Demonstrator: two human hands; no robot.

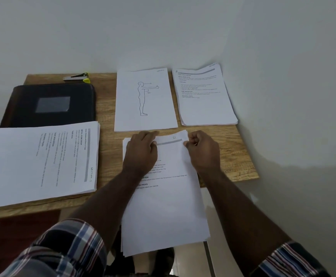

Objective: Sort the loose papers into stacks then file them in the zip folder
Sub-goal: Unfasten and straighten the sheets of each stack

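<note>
- Near the counter's (241,156) front edge lies the stack (163,206) being worked, its far end under both hands and its near end hanging out past the edge toward the person.
- Left hand (141,150) lies over the stack's far left part, fingers bent, pressing the sheets down; whether its fingertips pinch a page I cannot tell.
- Right hand (203,150) has its grip curled tight, thumb and fingers pinching the far right corner of the top sheets, which lift a little there.
- Loose paper like this is light and limp; a single sheet will sag, and sheets slide easily on each other, so the stack likely fans out if pushed from one side only.
- Best hold, I judge: both long edges squeezed together, or one palm flat on top while the other hand draws a corner. The overhanging end could droop or slip off.
- Three other stacks lie apart from it: a figure sheet stack (145,100) just beyond the hands, a text stack (205,96) at the far right by the wall, and a wide stack (39,160) turned sideways on the left.
- Zip folder (51,104) lies closed at the far left, stiff and dark, partly under the wide stack's edge; it looks far heavier than the paper.
- Beyond the folder sits a stapler (77,76).
</note>
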